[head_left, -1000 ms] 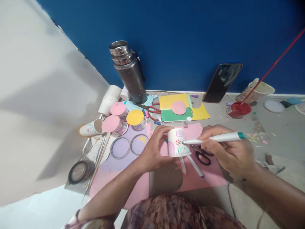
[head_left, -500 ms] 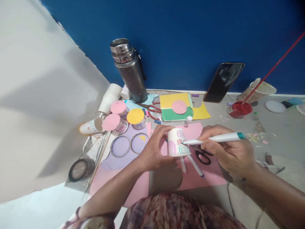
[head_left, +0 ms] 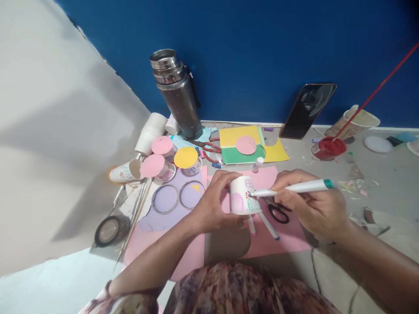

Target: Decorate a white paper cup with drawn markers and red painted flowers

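Observation:
My left hand grips a white paper cup turned upside down, thumb low and fingers at the top. The cup carries a purple window and arch, red dots and green marks. In my right hand is a white marker with a green end, its tip at the red dots on the cup's side. Two more markers, one of them with a blue end, lie below the cup on pink paper. Black-handled scissors rest beside them, partly hidden behind my right hand.
Decorated cups topped with pink and yellow discs stand left, near stacked white cups and two rings. A steel flask, phone and red pot line the blue wall. Tape lies far left.
The cup has turned slightly in my left hand, bringing the arch more into view. My right hand and the marker have shifted a little left, with the tip still at the red dots.

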The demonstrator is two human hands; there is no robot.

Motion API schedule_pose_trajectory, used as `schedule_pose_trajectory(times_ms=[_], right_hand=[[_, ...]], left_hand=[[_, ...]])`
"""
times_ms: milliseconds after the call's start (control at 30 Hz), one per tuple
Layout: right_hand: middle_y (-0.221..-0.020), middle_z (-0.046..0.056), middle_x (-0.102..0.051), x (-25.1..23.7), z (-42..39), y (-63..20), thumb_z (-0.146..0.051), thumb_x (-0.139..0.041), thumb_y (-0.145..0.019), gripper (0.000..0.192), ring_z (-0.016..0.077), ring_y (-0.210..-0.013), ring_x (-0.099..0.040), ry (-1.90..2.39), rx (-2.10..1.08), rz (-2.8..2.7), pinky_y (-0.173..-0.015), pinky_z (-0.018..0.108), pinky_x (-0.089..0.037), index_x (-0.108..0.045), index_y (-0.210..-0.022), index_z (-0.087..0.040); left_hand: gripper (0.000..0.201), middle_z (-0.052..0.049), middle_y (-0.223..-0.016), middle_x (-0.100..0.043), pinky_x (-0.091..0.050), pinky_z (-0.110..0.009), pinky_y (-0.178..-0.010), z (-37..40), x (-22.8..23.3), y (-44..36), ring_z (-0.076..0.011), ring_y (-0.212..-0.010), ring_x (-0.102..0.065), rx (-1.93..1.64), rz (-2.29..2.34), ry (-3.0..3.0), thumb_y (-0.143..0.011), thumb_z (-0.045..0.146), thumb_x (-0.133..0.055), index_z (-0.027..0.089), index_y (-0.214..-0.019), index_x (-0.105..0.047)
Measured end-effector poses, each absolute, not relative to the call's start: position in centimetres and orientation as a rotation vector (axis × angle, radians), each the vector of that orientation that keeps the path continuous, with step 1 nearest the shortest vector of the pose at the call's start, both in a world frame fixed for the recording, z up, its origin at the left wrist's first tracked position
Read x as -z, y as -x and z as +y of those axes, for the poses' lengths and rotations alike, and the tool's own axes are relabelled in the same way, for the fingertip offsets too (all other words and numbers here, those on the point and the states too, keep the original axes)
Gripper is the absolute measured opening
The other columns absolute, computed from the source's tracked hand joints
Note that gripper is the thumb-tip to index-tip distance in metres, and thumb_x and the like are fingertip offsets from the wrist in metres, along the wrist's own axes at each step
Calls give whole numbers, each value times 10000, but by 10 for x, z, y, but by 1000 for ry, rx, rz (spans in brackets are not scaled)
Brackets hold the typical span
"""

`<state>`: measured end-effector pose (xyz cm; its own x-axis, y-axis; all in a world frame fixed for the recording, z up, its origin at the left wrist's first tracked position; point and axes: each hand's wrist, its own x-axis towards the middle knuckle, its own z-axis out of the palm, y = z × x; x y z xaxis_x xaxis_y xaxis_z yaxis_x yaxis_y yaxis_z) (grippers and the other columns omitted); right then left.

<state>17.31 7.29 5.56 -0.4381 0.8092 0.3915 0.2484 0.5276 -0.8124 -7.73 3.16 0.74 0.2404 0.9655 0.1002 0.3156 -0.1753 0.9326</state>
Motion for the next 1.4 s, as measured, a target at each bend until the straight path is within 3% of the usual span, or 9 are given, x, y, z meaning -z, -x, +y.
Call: schedule_pose_trajectory(times_ms=[333, 500, 700, 833, 1033, 1233, 1400], right_hand=[[-743, 23, -750, -56, 74, -173, -322, -670, -1002, 170, 137, -531, -646, 879, -858, -1964, -487, 251, -511, -753, -884, -232], [-632, -21, -669, -52, 72, -178, -280, -626, -1040, 148, 126, -455, -605, 874, -962, -1893, -435, 232, -489, -729, -937, -252], [-799, -45, -757, -51, 76, -175, -218, -661, -995, 102, 80, -533, -631, 777, -776, -2007, -468, 170, -471, -721, -938, -277], [-750, -64, -713, -52, 76, -173, -188, -638, -1000, 118, 61, -516, -603, 791, -788, -1977, -478, 151, -465, -704, -947, -270], [-823, -49, -776, -52, 76, -172, -182, -637, -1001, 122, 73, -625, -691, 761, -713, -2020, -551, 139, -509, -710, -940, -258], [-751, -71, -713, -49, 74, -174, -186, -635, -1016, 115, 58, -483, -598, 827, -798, -1964, -470, 141, -483, -707, -991, -272], [-802, -57, -762, -52, 73, -171, -191, -646, -1003, 110, 67, -580, -668, 807, -716, -1985, -513, 134, -495, -711, -963, -270]], left_hand=[[816, -102, -1380, -599, -496, -524, -1163, 32, -10, 76, -351, -1333, -569, -978, 1171, -1629, -640, 368, -966, 292, -1372, -614], [808, -101, -1379, -596, -491, -525, -1167, 32, -10, 76, -349, -1342, -565, -991, 1158, -1613, -647, 375, -965, 284, -1368, -612], [827, -92, -1366, -597, -493, -506, -1162, 33, -10, 76, -340, -1337, -563, -990, 1148, -1618, -630, 368, -977, 284, -1368, -613], [824, -95, -1375, -592, -486, -513, -1166, 32, -9, 77, -345, -1345, -558, -979, 1155, -1634, -643, 387, -968, 287, -1377, -607], [835, -97, -1378, -574, -494, -508, -1163, 32, -6, 77, -340, -1337, -556, -961, 1178, -1685, -657, 370, -944, 289, -1409, -589], [860, -104, -1365, -568, -520, -505, -1138, 32, -7, 78, -342, -1320, -558, -946, 1183, -1676, -627, 360, -953, 283, -1405, -593], [900, -104, -1330, -574, -527, -525, -1118, 31, -7, 77, -349, -1293, -559, -933, 1200, -1714, -588, 341, -977, 280, -1402, -597]])
